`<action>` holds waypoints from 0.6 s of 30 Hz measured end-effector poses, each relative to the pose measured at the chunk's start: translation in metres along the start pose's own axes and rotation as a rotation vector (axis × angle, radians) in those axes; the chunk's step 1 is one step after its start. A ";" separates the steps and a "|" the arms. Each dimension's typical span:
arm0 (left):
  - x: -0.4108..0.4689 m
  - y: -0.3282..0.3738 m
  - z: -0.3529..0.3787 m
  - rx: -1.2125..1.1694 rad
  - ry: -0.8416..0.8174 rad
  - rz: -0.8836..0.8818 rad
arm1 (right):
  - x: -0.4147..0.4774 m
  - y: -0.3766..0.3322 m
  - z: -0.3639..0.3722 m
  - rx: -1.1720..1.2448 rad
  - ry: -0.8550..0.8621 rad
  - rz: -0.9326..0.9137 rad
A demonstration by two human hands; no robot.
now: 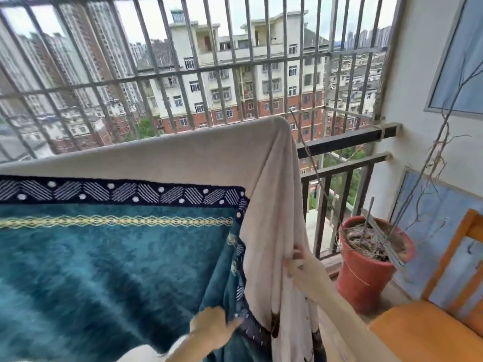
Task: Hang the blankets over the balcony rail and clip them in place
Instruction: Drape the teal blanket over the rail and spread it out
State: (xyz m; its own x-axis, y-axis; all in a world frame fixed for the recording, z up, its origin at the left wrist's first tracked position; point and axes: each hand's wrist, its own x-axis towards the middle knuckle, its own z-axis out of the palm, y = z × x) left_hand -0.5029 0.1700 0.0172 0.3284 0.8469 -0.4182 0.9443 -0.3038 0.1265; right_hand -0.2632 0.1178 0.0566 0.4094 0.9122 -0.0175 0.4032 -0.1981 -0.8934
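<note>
A teal blanket [104, 257] with a navy patterned border and a cream underside is draped over the balcony rail [347, 138], covering most of its length. Its right edge hangs down in a fold, cream side out. My right hand [300, 265] pinches that cream hanging edge about halfway down. Lower down, my left hand [213, 329] grips the teal folded edge near the navy border. No clips are visible.
Metal security bars [183, 74] rise behind the rail. A red pot [366, 275] with dry twigs stands on the floor at the right, beside an orange wooden chair [431, 333] and the white wall. A bare stretch of rail remains right of the blanket.
</note>
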 end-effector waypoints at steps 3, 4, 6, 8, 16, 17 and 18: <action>-0.003 0.011 -0.049 -0.078 0.222 0.063 | 0.025 -0.039 -0.014 0.134 0.079 -0.116; -0.008 0.019 -0.069 -0.137 0.373 0.151 | 0.033 -0.049 -0.018 0.122 0.104 -0.132; -0.025 0.039 -0.115 -0.216 0.727 0.389 | 0.048 -0.062 -0.025 0.063 0.166 -0.128; -0.041 0.056 -0.171 -0.183 1.103 0.605 | 0.057 -0.066 -0.035 0.008 0.233 -0.122; -0.040 0.074 -0.318 0.019 1.165 0.477 | 0.062 -0.068 -0.094 -0.048 0.498 -0.163; -0.037 0.073 -0.323 -0.007 1.129 0.492 | 0.062 -0.073 -0.102 -0.051 0.529 -0.170; -0.035 0.070 -0.328 -0.028 1.093 0.516 | 0.064 -0.078 -0.110 -0.053 0.554 -0.187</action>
State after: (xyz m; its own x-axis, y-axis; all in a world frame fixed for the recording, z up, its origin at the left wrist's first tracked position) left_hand -0.4417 0.2621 0.3356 0.4976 0.5550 0.6666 0.6931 -0.7165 0.0792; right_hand -0.1783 0.1518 0.1751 0.6883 0.6125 0.3887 0.5444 -0.0820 -0.8348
